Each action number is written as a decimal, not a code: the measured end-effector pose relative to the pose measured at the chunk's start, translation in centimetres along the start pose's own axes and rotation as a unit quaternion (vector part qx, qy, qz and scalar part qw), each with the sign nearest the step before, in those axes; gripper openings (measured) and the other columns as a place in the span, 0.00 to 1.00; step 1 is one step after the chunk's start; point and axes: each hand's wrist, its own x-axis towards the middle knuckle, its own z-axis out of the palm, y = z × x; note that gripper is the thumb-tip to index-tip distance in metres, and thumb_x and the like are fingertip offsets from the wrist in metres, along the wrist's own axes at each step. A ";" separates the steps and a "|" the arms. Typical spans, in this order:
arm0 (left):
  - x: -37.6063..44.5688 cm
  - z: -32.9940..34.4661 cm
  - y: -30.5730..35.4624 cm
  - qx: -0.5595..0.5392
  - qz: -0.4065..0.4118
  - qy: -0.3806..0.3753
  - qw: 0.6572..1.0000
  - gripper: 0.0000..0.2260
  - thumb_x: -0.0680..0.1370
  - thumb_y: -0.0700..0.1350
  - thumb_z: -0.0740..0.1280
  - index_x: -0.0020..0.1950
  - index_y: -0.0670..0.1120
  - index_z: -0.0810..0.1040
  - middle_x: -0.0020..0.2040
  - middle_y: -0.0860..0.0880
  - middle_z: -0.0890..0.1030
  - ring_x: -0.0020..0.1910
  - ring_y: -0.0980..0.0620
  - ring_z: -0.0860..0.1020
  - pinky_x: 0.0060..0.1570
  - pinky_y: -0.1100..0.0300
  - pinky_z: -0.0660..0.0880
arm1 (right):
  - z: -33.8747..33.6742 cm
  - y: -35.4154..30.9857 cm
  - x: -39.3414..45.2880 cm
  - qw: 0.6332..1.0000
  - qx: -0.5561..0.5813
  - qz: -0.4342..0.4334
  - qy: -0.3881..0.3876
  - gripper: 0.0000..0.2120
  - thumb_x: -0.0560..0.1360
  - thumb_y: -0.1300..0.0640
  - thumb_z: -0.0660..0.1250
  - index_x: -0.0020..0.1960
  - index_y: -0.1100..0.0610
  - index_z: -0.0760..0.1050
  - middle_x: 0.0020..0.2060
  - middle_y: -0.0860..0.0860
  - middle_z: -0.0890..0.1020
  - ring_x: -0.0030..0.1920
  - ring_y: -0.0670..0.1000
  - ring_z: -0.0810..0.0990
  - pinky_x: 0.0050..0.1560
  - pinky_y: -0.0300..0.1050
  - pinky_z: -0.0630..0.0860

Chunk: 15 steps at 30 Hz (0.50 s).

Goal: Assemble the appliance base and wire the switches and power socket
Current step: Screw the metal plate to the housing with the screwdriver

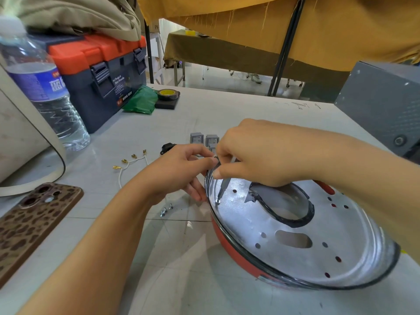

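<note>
While the round appliance base [302, 235], a shiny silver metal plate seated in a red shell, lies on the pale worktable [181, 258] at the person's right, the step in hand looks to be fastening that plate down. The right hand [256, 153] has its fingers curled round a slim grey screwdriver [223, 185], whose tip stands on a small silver screw [217, 201] near the plate's left edge. The left hand [184, 169] pinches the base's dark rim to steady it. Three spare silver screws [166, 210] lie on the table just beside the rim, so more holes probably wait to be filled. Wiring seems not yet begun: the grey rocker switches [204, 139] sit beyond the hands, a black part [167, 147] that may be the power socket lies near them, and the white wires with brass spade terminals [130, 162] lie loose to the left. Next, I judge, the driver must stay upright on the screw head and turn until the screw seats, with the rim held firm against twisting.
</note>
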 end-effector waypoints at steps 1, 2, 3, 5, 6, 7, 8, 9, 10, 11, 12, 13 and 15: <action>0.0 0.0 0.0 0.003 0.000 0.000 1.000 0.08 0.78 0.42 0.63 0.52 0.43 0.79 0.36 0.49 0.80 0.22 0.51 0.76 0.25 0.63 0.75 | -0.1 0.1 -0.1 1.000 0.001 -0.007 -0.007 0.14 0.76 0.46 0.64 0.43 0.56 0.77 0.34 0.48 0.75 0.39 0.49 0.75 0.35 0.40 0.68; 0.0 0.0 0.0 0.004 0.000 0.000 1.000 0.07 0.78 0.42 0.63 0.51 0.43 0.79 0.37 0.47 0.80 0.22 0.51 0.76 0.24 0.63 0.75 | -0.1 0.1 -0.3 1.000 0.007 -0.014 -0.014 0.11 0.76 0.47 0.66 0.44 0.55 0.76 0.34 0.46 0.75 0.38 0.45 0.74 0.35 0.37 0.67; 0.0 0.0 0.0 0.004 -0.001 0.000 1.000 0.06 0.78 0.42 0.63 0.50 0.43 0.79 0.38 0.46 0.80 0.22 0.51 0.76 0.24 0.63 0.75 | -0.2 0.2 -0.4 0.999 0.015 -0.024 -0.017 0.07 0.75 0.49 0.67 0.43 0.53 0.76 0.33 0.44 0.75 0.36 0.42 0.73 0.36 0.36 0.68; 0.0 0.0 0.0 0.001 -0.002 0.000 1.000 0.05 0.77 0.41 0.64 0.47 0.44 0.79 0.38 0.47 0.80 0.22 0.51 0.77 0.24 0.63 0.75 | -0.2 0.3 -0.5 0.999 0.027 -0.042 -0.006 0.05 0.74 0.52 0.69 0.41 0.51 0.75 0.31 0.42 0.74 0.35 0.37 0.72 0.39 0.34 0.68; 0.0 0.0 0.0 0.001 -0.003 0.000 1.000 0.05 0.77 0.41 0.64 0.46 0.45 0.79 0.38 0.47 0.81 0.22 0.51 0.77 0.24 0.63 0.75 | -0.3 0.4 -0.4 0.998 0.028 -0.047 0.004 0.06 0.73 0.52 0.70 0.40 0.51 0.76 0.31 0.42 0.75 0.34 0.37 0.73 0.39 0.34 0.69; 0.0 0.0 -0.1 0.002 -0.004 0.000 1.000 0.05 0.77 0.42 0.64 0.46 0.46 0.79 0.39 0.47 0.81 0.23 0.51 0.77 0.24 0.63 0.75 | -0.3 0.4 -0.4 0.998 0.027 -0.049 0.012 0.06 0.73 0.52 0.71 0.39 0.51 0.76 0.31 0.43 0.77 0.34 0.38 0.74 0.38 0.35 0.70; 0.0 0.0 -0.1 0.003 -0.005 0.000 1.000 0.05 0.77 0.42 0.64 0.46 0.46 0.79 0.40 0.46 0.82 0.23 0.50 0.77 0.24 0.63 0.75 | -0.3 0.4 -0.3 0.998 0.026 -0.047 0.014 0.05 0.72 0.52 0.71 0.39 0.51 0.77 0.31 0.45 0.79 0.34 0.40 0.76 0.37 0.36 0.72; 0.0 0.0 -0.1 0.004 -0.005 0.000 1.000 0.05 0.77 0.42 0.64 0.46 0.46 0.79 0.41 0.45 0.82 0.23 0.50 0.77 0.24 0.63 0.75 | -0.4 0.3 -0.3 0.999 0.028 -0.044 0.012 0.05 0.72 0.52 0.71 0.39 0.51 0.78 0.30 0.46 0.80 0.33 0.41 0.77 0.37 0.37 0.74; 0.0 0.0 -0.1 0.006 -0.004 -0.001 1.000 0.05 0.77 0.43 0.64 0.46 0.46 0.80 0.42 0.43 0.82 0.23 0.50 0.77 0.25 0.63 0.75 | -0.4 0.3 -0.3 0.999 0.032 -0.040 0.007 0.06 0.72 0.52 0.71 0.39 0.52 0.78 0.28 0.47 0.81 0.32 0.42 0.78 0.35 0.37 0.74; 0.1 0.0 -0.1 0.007 -0.004 -0.001 1.000 0.05 0.77 0.43 0.64 0.47 0.46 0.80 0.43 0.43 0.82 0.23 0.50 0.77 0.25 0.63 0.75 | -0.5 0.3 -0.2 0.999 0.037 -0.037 0.000 0.06 0.72 0.52 0.71 0.38 0.52 0.79 0.25 0.47 0.80 0.30 0.41 0.78 0.33 0.35 0.73; 0.1 0.0 -0.1 0.006 -0.004 -0.001 1.000 0.05 0.77 0.43 0.64 0.48 0.46 0.80 0.42 0.43 0.82 0.23 0.50 0.77 0.25 0.63 0.75 | -0.5 0.3 -0.2 0.999 0.042 -0.031 -0.005 0.07 0.72 0.53 0.71 0.37 0.53 0.78 0.23 0.48 0.79 0.28 0.40 0.77 0.33 0.35 0.72; 0.1 0.0 -0.1 0.006 -0.003 -0.002 1.000 0.06 0.77 0.44 0.64 0.49 0.46 0.80 0.41 0.45 0.83 0.24 0.50 0.77 0.25 0.62 0.75 | -0.5 0.3 -0.1 0.999 0.048 -0.023 -0.008 0.07 0.73 0.53 0.70 0.37 0.54 0.79 0.21 0.48 0.78 0.26 0.38 0.76 0.33 0.34 0.72; 0.1 -0.1 -0.2 0.007 -0.002 -0.001 1.000 0.06 0.77 0.44 0.64 0.51 0.45 0.79 0.36 0.49 0.82 0.23 0.51 0.77 0.26 0.62 0.76 | -0.4 0.2 0.3 0.998 0.063 0.001 -0.011 0.09 0.73 0.53 0.70 0.37 0.56 0.80 0.18 0.47 0.76 0.23 0.39 0.74 0.28 0.33 0.70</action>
